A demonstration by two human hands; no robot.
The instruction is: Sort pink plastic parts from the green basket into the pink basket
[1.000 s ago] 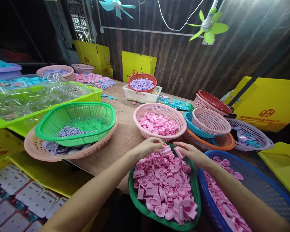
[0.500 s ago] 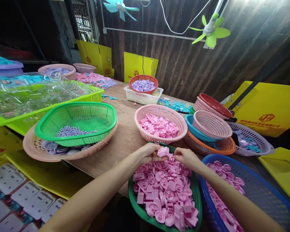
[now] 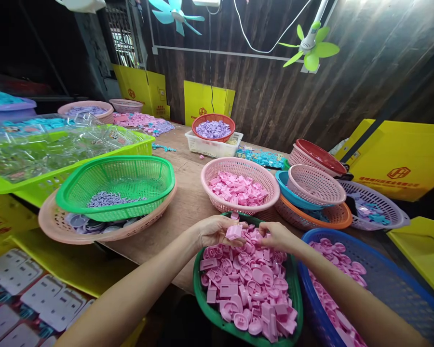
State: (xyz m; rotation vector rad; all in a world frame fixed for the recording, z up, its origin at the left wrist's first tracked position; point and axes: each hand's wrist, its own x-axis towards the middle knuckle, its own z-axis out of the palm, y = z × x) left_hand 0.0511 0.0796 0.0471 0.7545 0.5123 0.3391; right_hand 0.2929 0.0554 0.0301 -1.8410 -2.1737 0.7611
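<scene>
My left hand (image 3: 217, 231) is closed on a small box-shaped pink plastic piece (image 3: 234, 232), held over the far end of a dark green basket (image 3: 201, 303). Under both hands the basket is heaped with pink plastic parts (image 3: 246, 284), some round, some boxy. My right hand (image 3: 275, 236) sits to the right of the held piece, low over the heap. Its thumb and fingers are pinched together, and whatever lies between them is hidden. Just beyond the hands stands a pink basket (image 3: 271, 195) of pink boxy pieces (image 3: 237, 188).
At right is a blue basket (image 3: 307, 299) with pink round parts, with stacked baskets (image 3: 316, 185) behind it. On the left, a bright green basket (image 3: 155, 166) rests in a peach one (image 3: 50, 226). A red basket (image 3: 214, 117) of purple pieces stands farther back on the table (image 3: 183, 193).
My left hand has turned and lowered the pink piece slightly toward me. My right hand stays pinched at nearly the same spot. The view has shifted a little.
</scene>
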